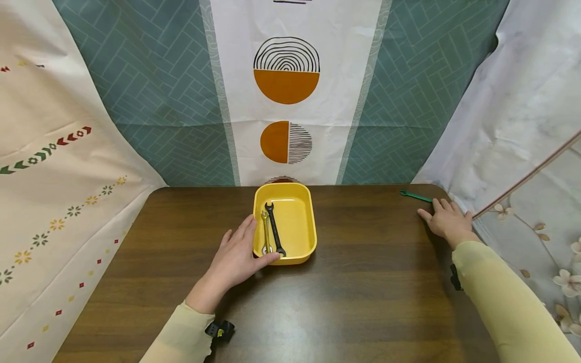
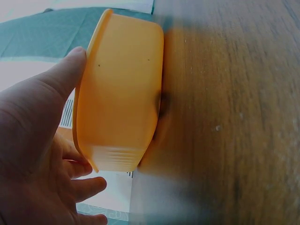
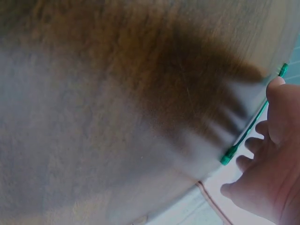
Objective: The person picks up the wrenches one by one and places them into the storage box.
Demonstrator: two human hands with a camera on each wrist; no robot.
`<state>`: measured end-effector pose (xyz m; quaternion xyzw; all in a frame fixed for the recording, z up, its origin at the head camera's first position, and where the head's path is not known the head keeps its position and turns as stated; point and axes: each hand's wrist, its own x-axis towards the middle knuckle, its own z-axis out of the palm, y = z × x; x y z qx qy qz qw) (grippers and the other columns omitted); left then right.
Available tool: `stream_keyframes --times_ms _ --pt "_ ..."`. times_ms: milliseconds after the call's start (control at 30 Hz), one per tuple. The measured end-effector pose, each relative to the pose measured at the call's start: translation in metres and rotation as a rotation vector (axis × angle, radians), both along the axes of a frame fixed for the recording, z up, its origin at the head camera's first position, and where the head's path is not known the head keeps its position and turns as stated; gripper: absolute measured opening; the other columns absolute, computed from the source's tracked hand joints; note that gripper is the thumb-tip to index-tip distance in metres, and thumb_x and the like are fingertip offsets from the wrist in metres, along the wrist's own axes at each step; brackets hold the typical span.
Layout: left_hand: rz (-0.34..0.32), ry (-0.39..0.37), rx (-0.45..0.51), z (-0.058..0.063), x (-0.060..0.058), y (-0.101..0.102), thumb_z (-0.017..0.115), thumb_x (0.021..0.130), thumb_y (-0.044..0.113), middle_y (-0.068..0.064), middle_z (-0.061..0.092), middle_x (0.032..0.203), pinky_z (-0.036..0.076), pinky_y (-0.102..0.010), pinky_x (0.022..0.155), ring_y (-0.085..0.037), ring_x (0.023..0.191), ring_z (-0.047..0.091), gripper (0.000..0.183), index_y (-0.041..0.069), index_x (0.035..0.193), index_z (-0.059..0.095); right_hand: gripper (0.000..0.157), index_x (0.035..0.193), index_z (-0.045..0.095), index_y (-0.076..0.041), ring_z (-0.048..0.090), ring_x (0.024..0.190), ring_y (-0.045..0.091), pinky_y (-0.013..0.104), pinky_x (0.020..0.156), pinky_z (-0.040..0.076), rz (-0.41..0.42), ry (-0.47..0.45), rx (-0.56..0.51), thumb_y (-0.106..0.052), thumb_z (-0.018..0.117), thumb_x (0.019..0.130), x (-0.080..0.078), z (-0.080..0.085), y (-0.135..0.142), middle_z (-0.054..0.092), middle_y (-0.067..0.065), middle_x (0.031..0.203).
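Observation:
Against the left side of a yellow plastic tray lies my left hand, its fingers fairly straight along the side. My left thumb reaches over the near rim. The left wrist view has the tray wall large, with fingers and thumb at its rim. Inside lean a black open-ended wrench and a gold-coloured wrench, with a silver ring end at its foot. At the far right, my right hand is spread beside a green wrench. In the right wrist view its fingers are close over the green wrench.
The brown wooden table ends at a patterned teal and white curtain behind the tray. Light fabric hangs along the left and right sides, close to my right hand. Dark wrist cameras sit at both cuffs.

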<state>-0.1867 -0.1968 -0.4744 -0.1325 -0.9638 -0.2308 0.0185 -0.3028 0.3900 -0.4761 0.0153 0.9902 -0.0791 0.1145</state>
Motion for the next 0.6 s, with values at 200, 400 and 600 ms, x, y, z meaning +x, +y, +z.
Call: stream_keyframes --times_ms 200,400,600 --pt "-0.004 0.003 -0.002 0.0007 -0.0001 0.0001 0.077 0.091 0.075 -0.021 0.027 0.179 0.022 -0.072 0.128 -0.037 0.163 0.033 0.121 -0.004 0.171 0.031 0.107 0.169 0.009 0.015 0.001 0.158 0.065 0.087 0.118 -0.001 -0.004 -0.012 -0.011 -0.076 0.020 0.112 0.0000 -0.0008 0.0006 0.006 0.042 0.173" --pt "0.000 0.001 0.004 0.0009 0.0001 0.0001 0.078 0.091 0.075 -0.020 0.027 0.180 0.022 -0.072 0.128 -0.037 0.163 0.033 0.121 -0.003 0.171 0.031 0.107 0.168 0.011 0.015 0.002 0.157 0.065 0.088 0.118 -0.001 -0.008 -0.005 -0.012 -0.076 0.020 0.112 -0.0001 -0.0026 0.0014 0.007 0.043 0.172" --pt "0.002 0.001 0.005 0.0011 0.0006 -0.0002 0.077 0.091 0.075 -0.020 0.027 0.180 0.021 -0.072 0.128 -0.038 0.163 0.033 0.121 -0.004 0.171 0.031 0.103 0.168 0.013 0.016 0.003 0.157 0.065 0.088 0.118 0.000 -0.012 0.012 0.005 -0.072 0.023 0.114 0.0020 -0.0028 -0.0021 0.009 0.043 0.172"
